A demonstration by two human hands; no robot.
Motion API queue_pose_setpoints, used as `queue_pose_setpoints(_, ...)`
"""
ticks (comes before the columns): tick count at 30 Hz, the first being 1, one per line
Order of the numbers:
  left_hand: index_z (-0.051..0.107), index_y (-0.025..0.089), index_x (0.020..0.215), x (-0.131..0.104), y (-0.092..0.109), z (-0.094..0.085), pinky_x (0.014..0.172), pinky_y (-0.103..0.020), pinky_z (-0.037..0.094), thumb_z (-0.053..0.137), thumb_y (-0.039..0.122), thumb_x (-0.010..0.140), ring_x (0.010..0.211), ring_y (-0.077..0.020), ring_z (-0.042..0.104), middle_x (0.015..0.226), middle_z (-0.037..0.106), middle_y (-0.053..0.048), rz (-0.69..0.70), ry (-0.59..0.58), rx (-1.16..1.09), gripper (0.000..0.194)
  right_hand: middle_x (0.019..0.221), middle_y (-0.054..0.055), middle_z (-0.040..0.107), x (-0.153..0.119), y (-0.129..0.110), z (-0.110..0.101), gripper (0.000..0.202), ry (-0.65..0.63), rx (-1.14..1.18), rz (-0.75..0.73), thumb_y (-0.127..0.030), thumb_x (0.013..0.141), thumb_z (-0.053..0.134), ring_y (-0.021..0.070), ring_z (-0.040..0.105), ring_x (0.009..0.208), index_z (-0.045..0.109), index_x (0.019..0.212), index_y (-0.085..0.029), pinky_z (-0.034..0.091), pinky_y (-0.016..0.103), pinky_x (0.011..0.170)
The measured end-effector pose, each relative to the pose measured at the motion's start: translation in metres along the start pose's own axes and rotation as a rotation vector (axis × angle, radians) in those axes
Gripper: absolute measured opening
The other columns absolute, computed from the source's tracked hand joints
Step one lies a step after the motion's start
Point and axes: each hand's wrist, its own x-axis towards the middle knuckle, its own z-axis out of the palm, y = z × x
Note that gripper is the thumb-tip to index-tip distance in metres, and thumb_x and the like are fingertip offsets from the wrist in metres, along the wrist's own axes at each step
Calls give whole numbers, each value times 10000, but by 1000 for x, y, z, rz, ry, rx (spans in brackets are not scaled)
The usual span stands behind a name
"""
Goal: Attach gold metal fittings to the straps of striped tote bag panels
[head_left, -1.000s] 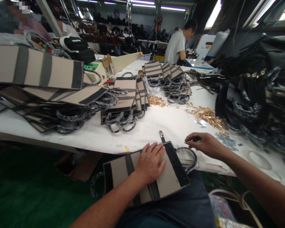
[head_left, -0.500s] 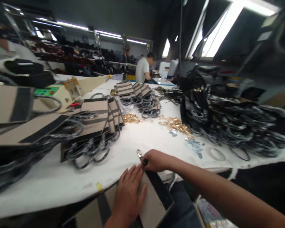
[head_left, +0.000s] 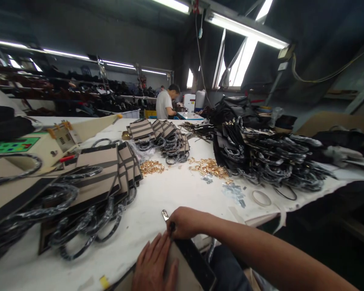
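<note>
Right hand (head_left: 183,223) gripped small dark object (head_left: 172,227), nearer metal clasp (head_left: 164,215) just beyond, long axis slanting away leftward; left hand (head_left: 151,262) lay open on panel (head_left: 186,271).

I log the table (head_left: 178,190) thus: machine (head_left: 38,151) on its left side; near stack (head_left: 100,165) right of that; far stack (head_left: 150,130) beyond, toward the far edge. Small fittings (head_left: 210,166) lie mid-table, left of the bag pile (head_left: 269,155). Ring (head_left: 261,198) sits near the right front edge, panel (head_left: 197,258) at the front edge.
</note>
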Motion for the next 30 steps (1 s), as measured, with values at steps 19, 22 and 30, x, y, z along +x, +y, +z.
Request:
queue_pose_setpoints(19, 555, 207, 1509, 4, 31, -32, 1224, -597, 421, 665, 291, 934, 1454, -325, 530, 1567, 579, -79, -366, -352, -373, 592, 946, 59, 830, -8, 9, 18, 283, 32, 128, -68, -105, 819, 628, 214, 752, 865, 839, 991, -182, 518, 247, 788)
queue_pose_setpoints(22, 545, 206, 1521, 5, 31, -33, 1237, -597, 403, 667, 301, 936, 1467, -322, 514, 1582, 564, -75, -380, -364, -392, 604, 922, 46, 827, -7, 10, 19, 295, 33, 129, -68, -83, 793, 625, 206, 749, 849, 840, 963, -193, 517, 242, 790)
queue_pose_setpoints(30, 544, 212, 1522, 6, 30, -36, 1254, -581, 361, 652, 323, 955, 1483, -323, 487, 1603, 542, -55, -413, -393, -437, 587, 980, 77, 787, -2, 17, 31, 263, 110, 113, -43, -55, 768, 636, 223, 715, 893, 819, 902, -188, 508, 269, 827)
